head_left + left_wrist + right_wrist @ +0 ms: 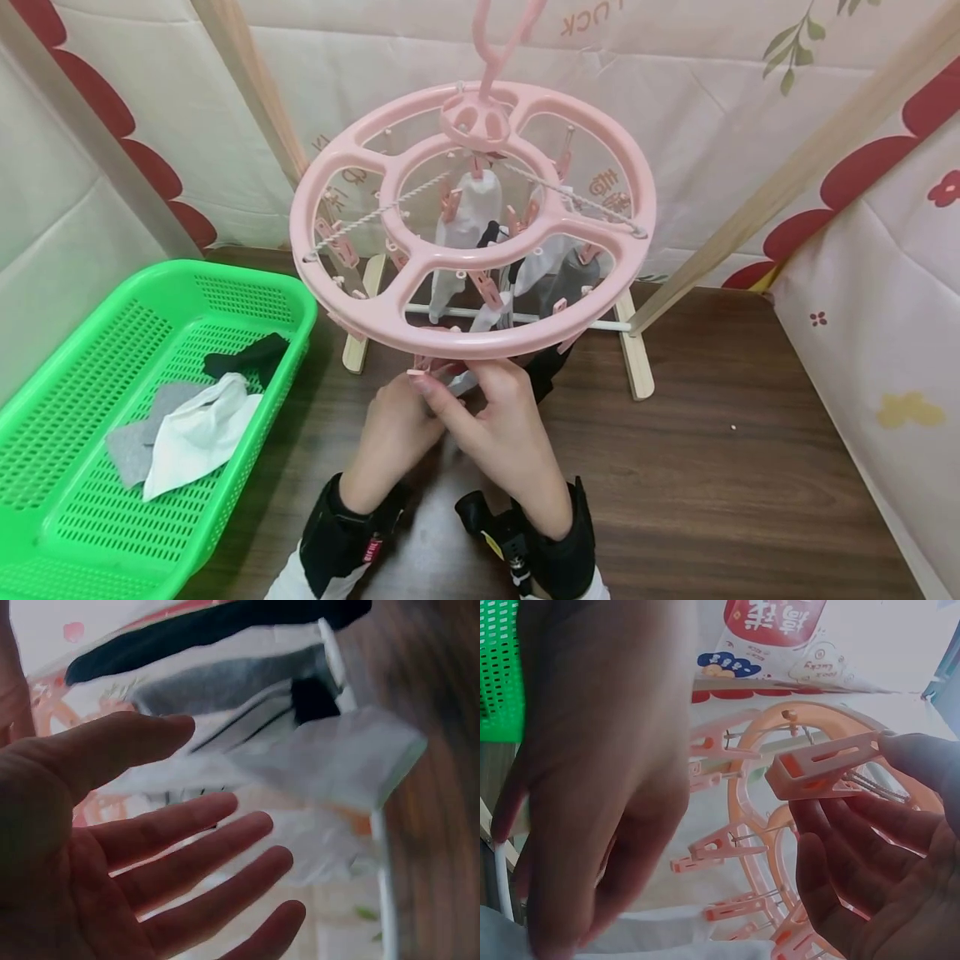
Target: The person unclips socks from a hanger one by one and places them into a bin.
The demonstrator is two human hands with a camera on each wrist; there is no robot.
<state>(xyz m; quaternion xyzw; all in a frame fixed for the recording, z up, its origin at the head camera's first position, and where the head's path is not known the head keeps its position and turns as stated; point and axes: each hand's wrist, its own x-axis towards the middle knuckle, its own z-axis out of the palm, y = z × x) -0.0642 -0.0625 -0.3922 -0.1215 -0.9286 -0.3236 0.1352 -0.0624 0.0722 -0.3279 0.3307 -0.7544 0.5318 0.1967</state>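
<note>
Below the front rim of a pink round clip hanger point(472, 343), both hands are close together. My right hand point(501, 429) pinches a pink clothespin point(821, 766) between thumb and fingers, as the right wrist view shows. My left hand point(393, 437) has its fingers spread and holds nothing; in the left wrist view a whitish sock point(337, 757) hangs just past its fingertips. Hanging socks include a white sock point(480, 204), a grey sock point(573, 279) and a black sock point(217, 634). The rim partly hides the fingertips in the head view.
At the left is a green basket point(296, 321) containing a white cloth piece point(198, 433), a grey one point(135, 446) and a black one point(251, 358). A wooden stand point(637, 354) with a white crossbar is behind the hanger. Printed fabric point(712, 108) encloses the back and sides.
</note>
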